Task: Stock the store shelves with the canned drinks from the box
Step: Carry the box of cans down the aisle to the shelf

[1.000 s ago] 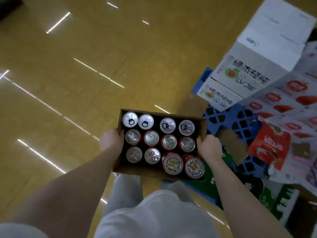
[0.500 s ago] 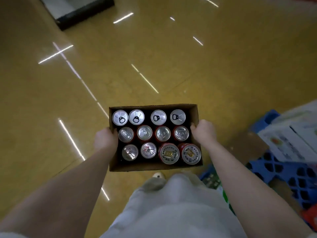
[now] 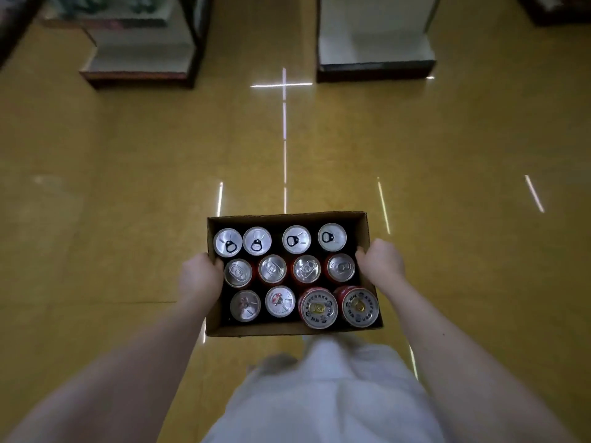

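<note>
Canned drinks, twelve in all, are stood upright in three rows of four inside a shallow brown cardboard box, which is held level above a glossy yellow floor, just ahead of the person's white garment. Silver tops with black pull tabs are seen in the far row, plain silver tops over red bodies in the middle row, and two wider red-rimmed cans with gold tabs at the near right. The box's left wall is grasped by the left hand, its fingers curled over the rim; the right wall is gripped likewise by the right hand. Far ahead, a dark-framed left shelf unit and a right shelf unit are set on the floor, well apart from the box.
</note>
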A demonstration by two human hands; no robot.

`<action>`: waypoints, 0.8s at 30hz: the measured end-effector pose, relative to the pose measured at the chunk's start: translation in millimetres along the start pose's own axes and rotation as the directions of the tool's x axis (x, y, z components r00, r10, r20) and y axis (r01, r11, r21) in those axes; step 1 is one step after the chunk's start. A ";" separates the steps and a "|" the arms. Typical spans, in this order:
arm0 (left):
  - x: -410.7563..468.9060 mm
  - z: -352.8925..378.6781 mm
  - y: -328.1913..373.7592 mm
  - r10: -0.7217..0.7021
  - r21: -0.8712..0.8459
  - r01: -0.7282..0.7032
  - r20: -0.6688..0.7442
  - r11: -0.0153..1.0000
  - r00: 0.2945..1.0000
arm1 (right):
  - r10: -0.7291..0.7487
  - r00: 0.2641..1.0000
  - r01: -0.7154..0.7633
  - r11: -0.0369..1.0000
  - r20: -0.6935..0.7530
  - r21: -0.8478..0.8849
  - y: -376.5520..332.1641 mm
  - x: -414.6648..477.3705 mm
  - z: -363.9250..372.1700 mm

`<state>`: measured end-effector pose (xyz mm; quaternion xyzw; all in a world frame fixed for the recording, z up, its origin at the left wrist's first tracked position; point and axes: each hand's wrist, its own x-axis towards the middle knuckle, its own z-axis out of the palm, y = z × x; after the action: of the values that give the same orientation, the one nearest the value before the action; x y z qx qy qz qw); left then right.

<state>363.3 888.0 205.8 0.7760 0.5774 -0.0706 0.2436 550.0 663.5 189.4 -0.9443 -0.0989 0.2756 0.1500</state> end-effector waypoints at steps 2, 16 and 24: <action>48.4 -17.6 13.9 -0.069 -0.029 0.069 -0.018 0.997 0.997 | -0.045 0.999 0.045 0.999 0.016 -0.025 -51.1 51.2 -9.2; 383.8 -128.6 142.8 -0.123 -0.051 0.121 -0.036 0.991 0.992 | -0.128 0.991 0.131 0.984 0.030 -0.123 -349.1 326.5 -72.4; 578.9 -199.7 251.8 -0.076 -0.042 0.075 -0.041 0.996 0.996 | -0.123 0.992 0.122 0.986 -0.005 -0.114 -493.3 491.8 -122.2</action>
<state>750.4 1424.7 228.2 0.7499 0.6128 -0.0515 0.2439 973.3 1229.4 212.8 -0.9450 -0.1715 0.2543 0.1133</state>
